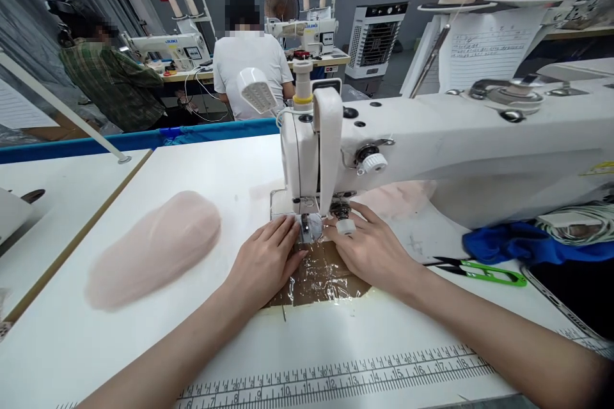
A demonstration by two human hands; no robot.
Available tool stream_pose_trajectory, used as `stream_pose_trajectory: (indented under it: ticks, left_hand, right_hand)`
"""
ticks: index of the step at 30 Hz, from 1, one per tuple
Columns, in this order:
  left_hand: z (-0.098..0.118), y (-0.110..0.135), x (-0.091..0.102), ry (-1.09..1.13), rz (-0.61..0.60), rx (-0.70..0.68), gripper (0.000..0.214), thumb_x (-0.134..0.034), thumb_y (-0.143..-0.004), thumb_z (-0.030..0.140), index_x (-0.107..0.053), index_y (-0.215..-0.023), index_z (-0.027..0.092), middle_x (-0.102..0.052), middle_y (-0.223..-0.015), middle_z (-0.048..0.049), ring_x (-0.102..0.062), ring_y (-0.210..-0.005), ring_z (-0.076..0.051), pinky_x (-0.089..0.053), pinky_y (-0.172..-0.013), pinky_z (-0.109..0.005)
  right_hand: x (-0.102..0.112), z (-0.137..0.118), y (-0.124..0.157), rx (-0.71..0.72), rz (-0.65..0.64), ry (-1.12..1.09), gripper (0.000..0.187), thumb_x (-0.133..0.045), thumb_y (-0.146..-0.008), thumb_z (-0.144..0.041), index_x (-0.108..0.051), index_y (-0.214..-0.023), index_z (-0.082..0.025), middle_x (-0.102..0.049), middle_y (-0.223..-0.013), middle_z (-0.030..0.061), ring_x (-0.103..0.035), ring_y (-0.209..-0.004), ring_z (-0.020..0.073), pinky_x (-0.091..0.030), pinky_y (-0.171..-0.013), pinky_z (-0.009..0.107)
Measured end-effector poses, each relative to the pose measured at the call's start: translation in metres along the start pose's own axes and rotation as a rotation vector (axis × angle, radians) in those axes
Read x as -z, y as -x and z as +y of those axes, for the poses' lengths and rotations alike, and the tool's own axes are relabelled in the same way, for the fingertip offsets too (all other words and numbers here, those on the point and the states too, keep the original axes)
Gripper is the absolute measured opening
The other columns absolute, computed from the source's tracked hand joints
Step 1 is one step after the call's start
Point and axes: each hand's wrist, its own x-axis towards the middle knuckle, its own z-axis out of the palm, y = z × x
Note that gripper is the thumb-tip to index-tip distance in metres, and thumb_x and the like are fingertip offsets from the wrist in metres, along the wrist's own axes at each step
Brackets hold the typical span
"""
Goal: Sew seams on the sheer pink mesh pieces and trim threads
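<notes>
A white sewing machine [311, 160] stands over the table, its needle area low in the middle. My left hand [266, 259] lies with its fingers stretched out flat, just left of the presser foot [307, 228]. On the other side, my right hand [371, 246] reaches in close to the foot, fingers apart and partly hidden behind the machine's knob [345, 226]. Shiny brown tape [321, 278] covers the surface between and under both hands. Any cloth under the foot cannot be made out. A sheer pale pink fabric piece [158, 249] lies left of my hands.
More pale pink fabric [398, 198] lies behind the needle area. Green thread snips [494, 271] and a blue cloth [522, 246] are at the right. A printed ruler [330, 377] runs along the front edge. Two people sit at other sewing machines [167, 51] beyond.
</notes>
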Motion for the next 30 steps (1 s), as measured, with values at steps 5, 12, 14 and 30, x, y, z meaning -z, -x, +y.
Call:
stream_pose_trajectory:
  ticks: [5,12,14,30]
  left_hand:
    - [-0.001,0.001,-0.002,0.01,0.002,0.021,0.044,-0.046,-0.096,0.039,-0.057,-0.128,0.01,-0.062,-0.129,-0.0151,-0.055,-0.125,-0.028,-0.053,-0.098,-0.043]
    - [0.007,0.007,0.015,-0.025,-0.011,0.026,0.028,-0.045,-0.096,0.023,-0.066,-0.109,0.009,-0.072,-0.106,-0.0158,-0.068,-0.097,-0.028,-0.059,-0.071,-0.038]
    - [0.01,0.011,0.031,0.018,-0.053,0.018,0.025,-0.045,-0.094,0.017,-0.07,-0.097,0.015,-0.074,-0.087,-0.0085,-0.069,-0.071,-0.021,-0.054,-0.053,-0.03]
    - [-0.018,0.029,0.063,0.391,-0.207,0.446,0.026,-0.054,-0.086,0.041,-0.059,-0.071,0.02,-0.066,-0.066,-0.0034,-0.059,-0.057,-0.018,-0.037,-0.047,-0.026]
  right_hand:
    - [0.011,0.005,-0.007,-0.018,-0.044,0.039,0.027,-0.047,-0.083,-0.002,-0.069,-0.076,-0.014,-0.069,-0.073,0.0088,-0.062,-0.079,0.0212,-0.048,-0.089,0.041]
    - [0.057,0.02,0.008,-0.119,-0.3,0.169,0.023,-0.048,-0.085,-0.007,-0.068,-0.081,-0.017,-0.069,-0.071,0.0063,-0.063,-0.065,0.022,-0.048,-0.064,0.036]
    - [0.072,0.019,0.031,-0.16,-0.273,0.203,0.027,-0.043,-0.088,-0.011,-0.069,-0.086,-0.018,-0.072,-0.077,0.007,-0.065,-0.067,0.0229,-0.046,-0.058,0.034]
    - [0.077,-0.007,0.138,-0.267,-0.274,0.405,0.04,-0.038,-0.09,-0.009,-0.059,-0.125,-0.011,-0.066,-0.123,0.0124,-0.065,-0.106,0.0262,-0.059,-0.072,0.033]
